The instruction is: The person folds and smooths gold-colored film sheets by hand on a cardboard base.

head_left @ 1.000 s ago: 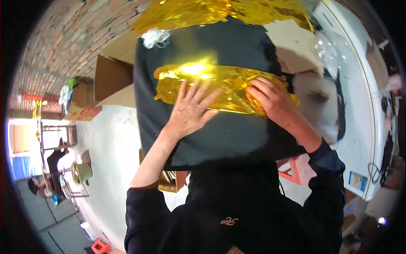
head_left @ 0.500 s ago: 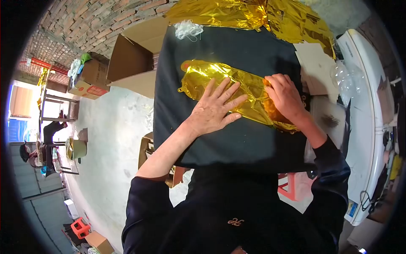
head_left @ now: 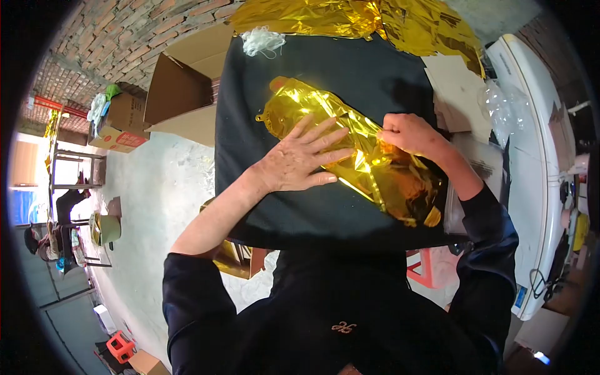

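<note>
Bright light enters at far left, gold foil (head_left: 364,161) glares sharply, and fisheye distortion bends the black-rimmed edges.

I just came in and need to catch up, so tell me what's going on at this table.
A person is working on a piece of gold foil laid on a black cloth. The left hand rests on it, fingers spread, while the right hand pinches it near its far edge. The foil lies slantwise and creased. More gold sheeting and some white string lie toward the far side.
</note>
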`<state>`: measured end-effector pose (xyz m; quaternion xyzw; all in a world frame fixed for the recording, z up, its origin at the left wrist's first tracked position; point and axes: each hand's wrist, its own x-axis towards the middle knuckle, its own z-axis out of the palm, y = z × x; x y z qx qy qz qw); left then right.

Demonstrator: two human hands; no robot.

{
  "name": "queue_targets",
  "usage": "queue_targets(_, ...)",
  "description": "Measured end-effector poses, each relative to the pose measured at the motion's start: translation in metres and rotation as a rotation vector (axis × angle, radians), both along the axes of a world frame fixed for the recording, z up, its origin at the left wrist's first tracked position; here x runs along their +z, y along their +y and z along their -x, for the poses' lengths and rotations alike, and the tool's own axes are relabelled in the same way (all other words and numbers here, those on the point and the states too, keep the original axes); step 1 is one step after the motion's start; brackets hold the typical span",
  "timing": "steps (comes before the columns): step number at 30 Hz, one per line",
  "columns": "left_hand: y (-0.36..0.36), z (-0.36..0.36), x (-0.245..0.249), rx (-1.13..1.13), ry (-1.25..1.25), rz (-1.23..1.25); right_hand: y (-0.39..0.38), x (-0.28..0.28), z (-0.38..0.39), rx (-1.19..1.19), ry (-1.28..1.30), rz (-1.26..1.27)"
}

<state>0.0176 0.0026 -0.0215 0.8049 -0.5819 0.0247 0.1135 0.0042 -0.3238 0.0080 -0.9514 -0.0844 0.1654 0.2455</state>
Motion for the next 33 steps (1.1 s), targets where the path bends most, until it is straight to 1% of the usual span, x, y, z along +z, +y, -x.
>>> queue_targets(3,0.002,-0.003,0.004,-0.102,0.016,-0.036,-0.003,0.009,0.019,0.008,0.116,-0.022)
queue_targets(7,-0.001,-0.010,0.003,-0.200,0.047,-0.091,0.000,0.008,0.048,-0.019,-0.018,0.076)
queue_targets(11,-0.004,-0.015,0.000,-0.246,0.028,-0.078,0.029,0.002,0.057,-0.049,-0.552,0.123)
queue_targets(12,-0.003,-0.016,0.001,-0.249,0.041,-0.084,0.032,0.000,0.050,0.118,-0.694,0.057)
queue_targets(15,-0.004,-0.017,-0.001,-0.249,0.070,-0.096,0.047,0.000,0.038,0.380,-0.829,0.004)
queue_targets(16,-0.004,-0.016,-0.003,-0.245,0.067,-0.093,0.046,-0.012,0.033,0.418,-0.706,0.039)
queue_targets(19,-0.004,-0.017,-0.006,-0.242,0.066,-0.081,0.043,-0.029,0.023,0.471,-0.569,0.175)
queue_targets(23,-0.004,-0.016,-0.006,-0.237,0.056,-0.075,0.039,-0.042,0.023,0.485,-0.573,0.195)
queue_targets(26,-0.004,-0.004,0.003,-0.174,-0.011,-0.099,0.039,-0.038,0.021,0.493,-0.573,0.220)
queue_targets(30,-0.003,0.036,0.024,0.055,-0.012,0.097,0.040,-0.038,0.021,0.513,-0.578,0.287)
queue_targets(31,-0.006,0.045,0.023,0.090,0.011,0.122,0.040,-0.037,0.021,0.521,-0.578,0.316)
queue_targets(33,-0.014,0.063,0.022,0.163,0.052,0.177,0.044,-0.038,0.022,0.481,-0.568,0.296)
